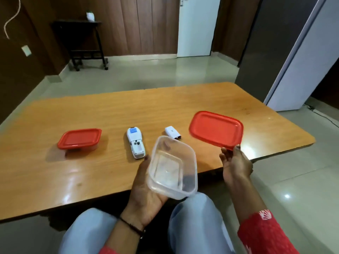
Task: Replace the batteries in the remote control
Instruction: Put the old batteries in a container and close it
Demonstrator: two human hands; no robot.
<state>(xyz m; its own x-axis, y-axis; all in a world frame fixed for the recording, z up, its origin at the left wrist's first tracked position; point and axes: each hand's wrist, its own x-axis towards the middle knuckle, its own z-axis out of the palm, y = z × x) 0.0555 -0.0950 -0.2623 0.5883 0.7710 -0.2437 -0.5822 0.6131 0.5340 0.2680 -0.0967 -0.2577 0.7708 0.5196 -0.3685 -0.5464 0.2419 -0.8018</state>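
A white remote control (pixel 136 142) lies face down in the middle of the wooden table (pixel 91 114), its battery compartment uncovered. Its white battery cover (pixel 172 132) rests on the table to the right of it. My left hand (pixel 146 191) holds a clear plastic container (pixel 172 166), tilted, above the table's near edge; nothing shows inside it. My right hand (pixel 235 163) grips a red lid (pixel 216 130) by its near corner, held up over the table's right side. No batteries are visible.
A second clear container with a red lid (pixel 79 139) shut on it stands on the table at the left. My knees (pixel 190 217) sit under the near edge. A dark side table (pixel 86 43) and doors stand across the tiled floor.
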